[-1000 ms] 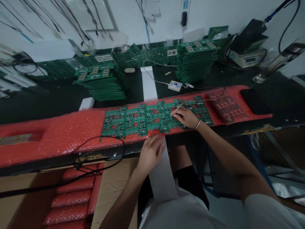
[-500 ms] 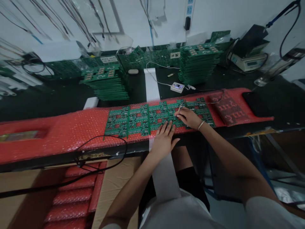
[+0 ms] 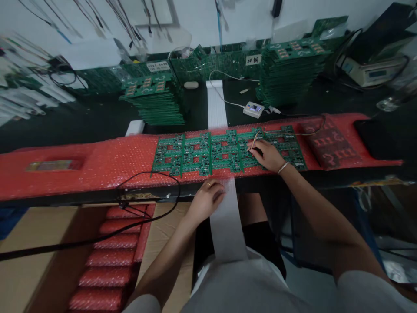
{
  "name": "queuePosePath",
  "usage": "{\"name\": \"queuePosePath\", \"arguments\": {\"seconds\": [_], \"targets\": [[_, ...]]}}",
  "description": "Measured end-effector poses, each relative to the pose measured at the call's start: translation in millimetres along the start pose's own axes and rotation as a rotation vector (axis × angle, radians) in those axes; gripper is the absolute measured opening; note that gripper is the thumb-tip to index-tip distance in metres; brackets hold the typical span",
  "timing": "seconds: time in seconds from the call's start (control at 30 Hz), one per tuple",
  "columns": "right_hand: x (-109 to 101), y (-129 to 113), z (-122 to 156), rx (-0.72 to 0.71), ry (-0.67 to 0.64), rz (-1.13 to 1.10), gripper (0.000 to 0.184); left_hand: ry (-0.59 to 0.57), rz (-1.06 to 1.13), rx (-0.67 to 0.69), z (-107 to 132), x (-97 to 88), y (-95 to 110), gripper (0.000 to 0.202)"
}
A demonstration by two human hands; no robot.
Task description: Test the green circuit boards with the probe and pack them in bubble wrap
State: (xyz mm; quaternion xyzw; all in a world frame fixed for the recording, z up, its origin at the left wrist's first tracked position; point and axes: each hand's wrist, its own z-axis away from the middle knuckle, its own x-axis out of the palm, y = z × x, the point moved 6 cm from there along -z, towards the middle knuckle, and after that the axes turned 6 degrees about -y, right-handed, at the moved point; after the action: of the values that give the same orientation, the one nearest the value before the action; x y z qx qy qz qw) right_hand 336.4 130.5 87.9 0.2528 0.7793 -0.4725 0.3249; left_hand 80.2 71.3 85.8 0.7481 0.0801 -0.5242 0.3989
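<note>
Several green circuit boards [image 3: 197, 154] lie side by side on red bubble wrap [image 3: 120, 150] along the table's front edge. My right hand [image 3: 267, 155] is over the right-hand boards, its fingers pinched on the end of a thin pale cable [image 3: 255, 138]. The cable runs to the right, towards a small white box with a lit display [image 3: 253, 109]. At the table edge, just in front of the boards, my left hand [image 3: 206, 202] has its fingers curled in; whatever they hold, if anything, is hidden. A pale strip [image 3: 217, 106] passes under the wrap, beside my left hand.
Tall stacks of green boards stand behind, one left [image 3: 158, 104] and one right [image 3: 289, 71]. A wrapped board bundle [image 3: 329, 143] and a black phone-like slab [image 3: 374, 138] lie at right. Below left, a cardboard box [image 3: 52, 261] holds red-wrapped packs. A black cable [image 3: 156, 224] loops nearby.
My left hand has drawn back off the boards to the table edge, and its spread fingers have curled. My right hand stays on the boards with the cable. The camera view has shifted.
</note>
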Motion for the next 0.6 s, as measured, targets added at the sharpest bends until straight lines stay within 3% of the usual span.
{"name": "queuePosePath", "arguments": {"seconds": [0.23, 0.6], "targets": [[-0.3, 0.2, 0.7, 0.013, 0.022, -0.023, 0.014, 0.148, -0.169, -0.012, 19.4, 36.8, -7.1, 0.01], [0.9, 3.3, 1.1, -0.022, 0.076, 0.025, 0.01, 0.271, -0.161, 0.029, 24.7, 34.4, -0.8, 0.012]]}}
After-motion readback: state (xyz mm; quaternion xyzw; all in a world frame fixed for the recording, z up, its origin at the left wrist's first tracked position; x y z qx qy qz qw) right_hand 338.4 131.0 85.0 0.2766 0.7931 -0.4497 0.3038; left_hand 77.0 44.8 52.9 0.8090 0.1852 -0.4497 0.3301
